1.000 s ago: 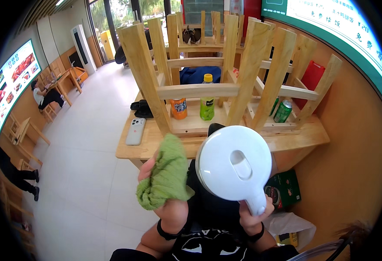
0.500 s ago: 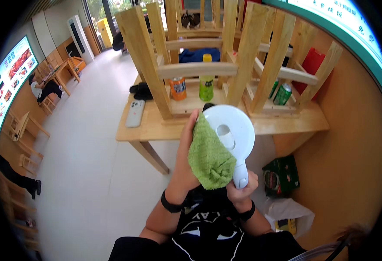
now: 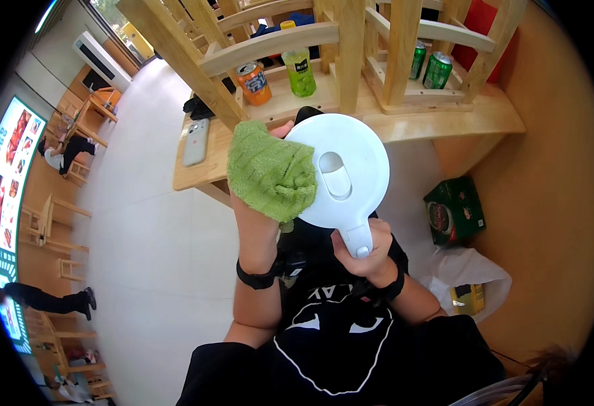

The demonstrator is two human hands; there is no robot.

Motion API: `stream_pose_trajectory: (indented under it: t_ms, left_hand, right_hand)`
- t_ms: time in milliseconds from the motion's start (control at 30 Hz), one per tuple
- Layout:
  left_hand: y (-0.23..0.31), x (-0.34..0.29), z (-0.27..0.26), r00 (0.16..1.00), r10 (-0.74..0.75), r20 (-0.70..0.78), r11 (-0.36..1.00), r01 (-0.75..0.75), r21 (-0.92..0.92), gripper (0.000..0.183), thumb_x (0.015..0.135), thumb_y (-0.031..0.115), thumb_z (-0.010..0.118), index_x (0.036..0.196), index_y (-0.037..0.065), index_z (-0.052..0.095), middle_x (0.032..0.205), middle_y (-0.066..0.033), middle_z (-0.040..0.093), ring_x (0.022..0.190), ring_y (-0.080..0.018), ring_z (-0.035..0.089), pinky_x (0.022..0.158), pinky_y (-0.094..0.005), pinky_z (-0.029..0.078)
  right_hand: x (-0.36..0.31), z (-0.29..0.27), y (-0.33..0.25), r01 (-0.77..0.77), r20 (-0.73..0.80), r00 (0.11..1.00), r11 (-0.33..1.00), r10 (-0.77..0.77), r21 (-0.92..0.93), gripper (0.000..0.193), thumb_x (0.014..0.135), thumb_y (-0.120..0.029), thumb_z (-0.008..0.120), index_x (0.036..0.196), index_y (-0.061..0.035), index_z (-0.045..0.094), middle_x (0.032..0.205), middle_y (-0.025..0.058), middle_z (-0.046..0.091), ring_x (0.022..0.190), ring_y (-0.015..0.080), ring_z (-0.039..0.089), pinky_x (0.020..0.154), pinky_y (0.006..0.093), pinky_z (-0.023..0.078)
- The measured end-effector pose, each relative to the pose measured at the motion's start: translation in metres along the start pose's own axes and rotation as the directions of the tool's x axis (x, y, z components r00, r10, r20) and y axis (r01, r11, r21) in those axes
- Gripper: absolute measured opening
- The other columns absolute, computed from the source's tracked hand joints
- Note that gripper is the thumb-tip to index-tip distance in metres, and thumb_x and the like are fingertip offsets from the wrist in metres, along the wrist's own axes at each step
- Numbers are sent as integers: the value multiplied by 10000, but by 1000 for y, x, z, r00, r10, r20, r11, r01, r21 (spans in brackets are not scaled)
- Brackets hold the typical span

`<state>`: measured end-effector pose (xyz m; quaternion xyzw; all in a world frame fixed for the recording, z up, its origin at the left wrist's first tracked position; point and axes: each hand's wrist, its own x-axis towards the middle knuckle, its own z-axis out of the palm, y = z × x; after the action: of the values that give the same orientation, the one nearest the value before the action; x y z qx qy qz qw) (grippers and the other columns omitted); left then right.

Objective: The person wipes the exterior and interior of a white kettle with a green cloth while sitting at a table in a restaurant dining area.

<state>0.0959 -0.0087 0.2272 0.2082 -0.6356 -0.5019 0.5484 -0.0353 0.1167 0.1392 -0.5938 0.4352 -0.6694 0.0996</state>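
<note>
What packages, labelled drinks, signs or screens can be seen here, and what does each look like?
Orange can: on the table, left of the bottle.
Green bottle: yellow cap, beside the orange can.
Two green cans: right end of the table, under the upturned chair.
Green carton: boxy, on the floor right.
Lit menu screen: far left wall, food pictures.

Orange drink can, blue-banded label, on wooden table just above the left hand fingers holding green cloth. Beside it, green bottle w/ yellow cap and dark label, above the fingertips. Two green cans further up-right of the right hand, among upturned chair legs. Green carton w/ round red-and-white emblem on floor, right of right fingers. Yellow pkg in white plastic bag, lower right. Lit menu screen w/ food pics, far left wall.
</note>
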Motion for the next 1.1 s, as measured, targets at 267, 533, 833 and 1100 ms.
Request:
stream_pose_trajectory:
  t_ms: [267, 533, 833, 1100]
  left_hand:
    - [13, -16, 18, 974, -202, 99, 972, 212, -102, 754, 919, 132, 712, 1559, 30, 328, 1516, -117, 455, 1305, -187, 516, 1084, -351, 463]
    - [1, -8, -1, 960, -199, 197, 974, 216, -69, 729, 904, 111, 716, 1543, 19, 377, 1452, -112, 521, 1223, -158, 553, 1031, -312, 475]
    - [-14, -6, -13, 984, -130, 125, 992, 129, 14, 602, 943, 151, 666, 1491, -10, 477, 1332, -94, 621, 1071, -104, 596, 923, -243, 484]
    - [-7, -6, -11, 967, -106, 233, 985, 134, -107, 665, 960, 192, 655, 1535, -7, 389, 1419, -116, 556, 1226, -166, 569, 1039, -300, 471]
  right_hand:
    - [-6, 0, 9, -28, 11, 1000, 998, 27, 64, 139, 624, 34, 756, 728, 0, 670, 630, 113, 642, 523, 260, 657, 501, 304, 485]
    - [-9, 0, 17, -7, 3, 1000, 997, 7, 73, 167, 590, 35, 747, 736, -2, 673, 636, 109, 640, 537, 279, 643, 507, 317, 476]
    - [-12, -1, 16, -10, 13, 1000, 998, 9, 67, 168, 595, 51, 725, 753, 15, 679, 660, 117, 652, 563, 272, 655, 537, 307, 489]
    - [-2, -7, 1, -119, 71, 991, 991, 115, 56, 102, 656, 72, 706, 733, 16, 669, 671, 108, 665, 569, 240, 664, 546, 292, 499]
